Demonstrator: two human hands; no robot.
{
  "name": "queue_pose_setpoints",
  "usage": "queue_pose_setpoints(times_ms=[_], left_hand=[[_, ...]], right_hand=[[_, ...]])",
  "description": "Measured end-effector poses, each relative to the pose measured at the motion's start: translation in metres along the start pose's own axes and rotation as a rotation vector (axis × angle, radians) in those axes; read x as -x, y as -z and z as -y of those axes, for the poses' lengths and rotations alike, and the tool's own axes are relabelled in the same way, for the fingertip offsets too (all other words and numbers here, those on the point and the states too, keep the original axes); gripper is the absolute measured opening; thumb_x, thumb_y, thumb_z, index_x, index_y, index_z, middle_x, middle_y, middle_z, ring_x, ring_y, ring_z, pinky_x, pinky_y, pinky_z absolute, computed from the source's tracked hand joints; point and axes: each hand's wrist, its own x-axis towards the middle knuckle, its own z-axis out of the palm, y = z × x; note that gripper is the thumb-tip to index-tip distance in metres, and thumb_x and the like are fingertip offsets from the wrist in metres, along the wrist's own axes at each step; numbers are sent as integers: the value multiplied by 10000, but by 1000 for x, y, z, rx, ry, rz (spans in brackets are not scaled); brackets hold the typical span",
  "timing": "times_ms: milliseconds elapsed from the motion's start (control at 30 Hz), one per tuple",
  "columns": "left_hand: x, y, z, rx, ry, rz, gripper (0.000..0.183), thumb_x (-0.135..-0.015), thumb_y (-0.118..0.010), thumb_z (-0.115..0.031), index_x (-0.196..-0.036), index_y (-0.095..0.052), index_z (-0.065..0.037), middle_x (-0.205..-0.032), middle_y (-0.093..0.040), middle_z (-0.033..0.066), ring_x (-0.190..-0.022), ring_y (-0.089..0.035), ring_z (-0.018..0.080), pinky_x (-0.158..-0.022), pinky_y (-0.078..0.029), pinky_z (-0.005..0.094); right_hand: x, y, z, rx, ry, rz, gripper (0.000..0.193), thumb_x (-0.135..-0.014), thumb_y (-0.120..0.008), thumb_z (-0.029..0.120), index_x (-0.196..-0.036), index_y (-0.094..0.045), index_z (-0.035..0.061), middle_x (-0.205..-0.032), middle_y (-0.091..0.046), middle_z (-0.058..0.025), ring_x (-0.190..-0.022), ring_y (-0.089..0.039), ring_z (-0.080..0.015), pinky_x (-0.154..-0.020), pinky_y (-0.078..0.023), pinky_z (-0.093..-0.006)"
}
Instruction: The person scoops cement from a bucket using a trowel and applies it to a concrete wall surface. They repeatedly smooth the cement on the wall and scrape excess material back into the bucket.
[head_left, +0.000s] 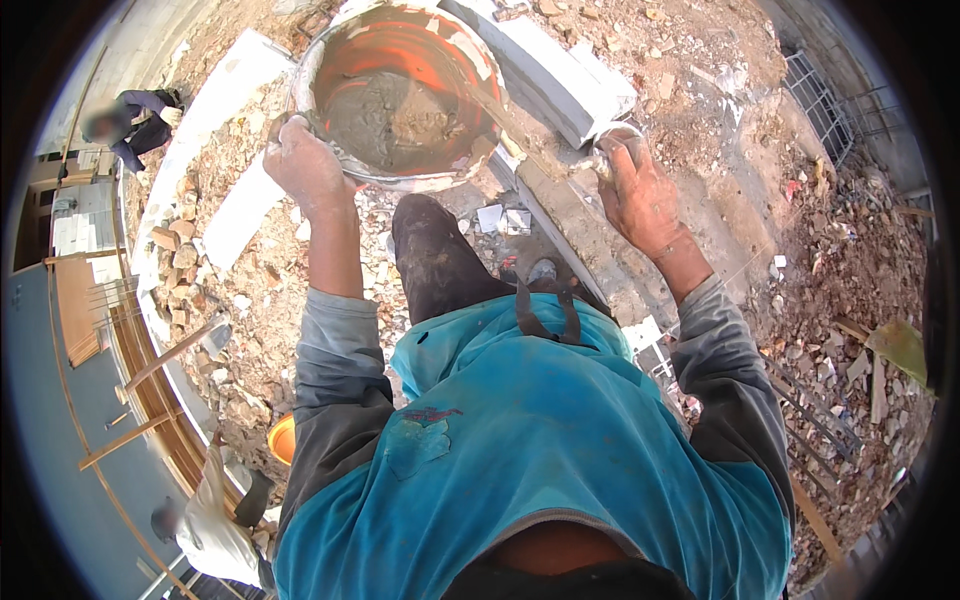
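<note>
My left hand (308,168) is closed on the near-left rim of a wide orange bucket (372,48), crusted pale along its edge. Wet grey mortar (385,125) lies inside it. To the right, my right hand (645,195) has its fingers curled round a pale, mortar-smeared thing (618,130), mostly hidden by the fingers. A narrow mortar-coated strip (530,140) runs from the bucket's right side toward that hand; whether it joins what I hold cannot be told. My knee in dark trousers (440,250) is just below the bucket.
White blocks (545,70) lie right of the bucket, beside a mortar-covered ledge (570,215). Rubble (850,270) and broken stones (180,245) cover the ground. A metal grid (815,105) stands far right. Two other people (140,125) are at the left, near an orange container (282,440).
</note>
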Motion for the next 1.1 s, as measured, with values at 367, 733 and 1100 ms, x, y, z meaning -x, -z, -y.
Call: queue_pose_setpoints(times_ms=[367,733,1100], left_hand=[[-13,-15,42,-74,-27,79,161,-784,-422,-26,-738,-565,32,-622,-457,-10,-536,-378,74,-496,-316,252],[-5,-62,65,-664,-170,527,282,-798,-533,-108,-981,-633,82,-790,-636,139,-701,-556,184,-660,-448,280],[27,-106,88,-146,53,900,191,-809,-497,-87,-841,-631,46,-645,-494,-26,-591,-401,48,-521,-333,210]], right_hand=[[67,27,-48,208,-40,533,466,-817,-532,52,-1264,-440,146,-1055,-494,-205,-965,-575,-366,-761,-517,-460],[-32,-5,12,-1,41,425,367,-784,-547,73,-1142,-472,59,-920,-578,-195,-811,-624,-368,-684,-512,-465],[-76,-27,-62,232,81,493,320,-799,-506,30,-1117,-496,57,-869,-623,-189,-788,-647,-352,-684,-522,-445]])
